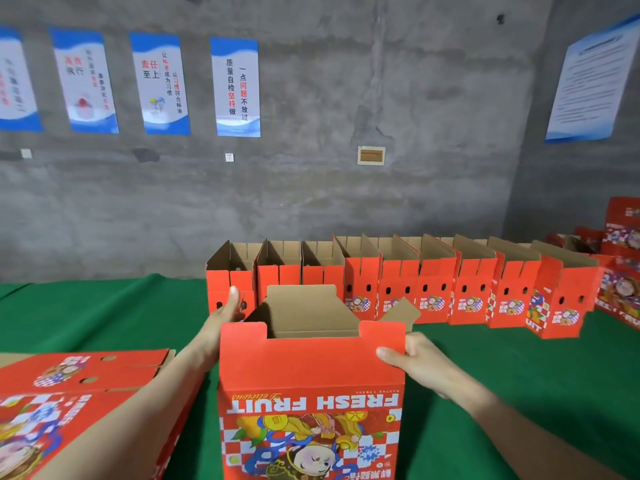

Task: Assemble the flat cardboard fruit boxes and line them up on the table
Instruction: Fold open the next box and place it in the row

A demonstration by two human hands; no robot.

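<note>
A red "FRESH FRUIT" cardboard box point(311, 382) stands opened up in front of me, its print upside down and its brown flaps up. My left hand point(225, 310) reaches along the box's left side with straight fingers, palm against the panel. My right hand point(412, 358) grips the box's upper right corner, thumb on the front face. A row of several assembled red boxes point(433, 292) stands along the back of the green table point(104, 313). A stack of flat red boxes point(69, 410) lies at the lower left.
More red boxes point(623, 258) are piled at the far right. A grey concrete wall with several blue and white posters point(235, 88) rises behind the table. Green cloth shows left of the row and at the right front.
</note>
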